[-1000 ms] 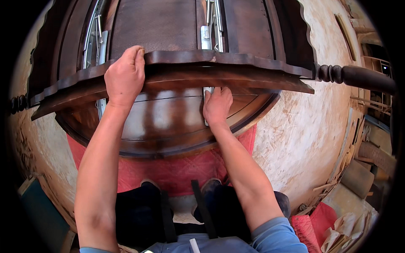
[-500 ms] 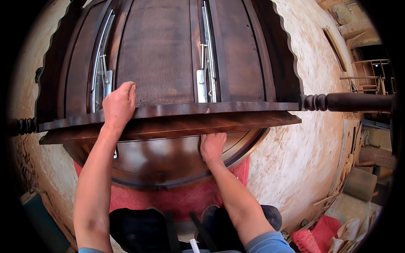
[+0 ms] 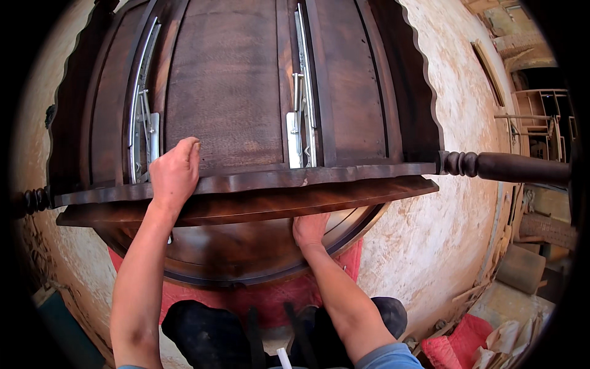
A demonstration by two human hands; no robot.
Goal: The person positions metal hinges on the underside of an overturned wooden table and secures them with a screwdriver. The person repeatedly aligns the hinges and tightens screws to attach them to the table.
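Note:
A large dark wooden furniture piece lies with its framed underside facing me. Along its near end runs a wavy-edged rail, with a straight-edged board just nearer. My left hand is closed in a fist over the rail, beside the left metal folding mechanism; whatever it may hold is hidden. My right hand reaches under the board, against the rounded wooden panel below, its fingertips hidden. A second metal folding mechanism runs along the underside to the right.
Turned wooden legs stick out sideways, the right leg the longer in view. A red cloth lies beneath the panel, near my legs. Wood pieces, a brown roll and red padding lie along the right side of the pale, stained floor.
The furniture sits slightly lower in view, and my left hand with it. My right fingers, visible before at the panel, are now mostly covered by the board.

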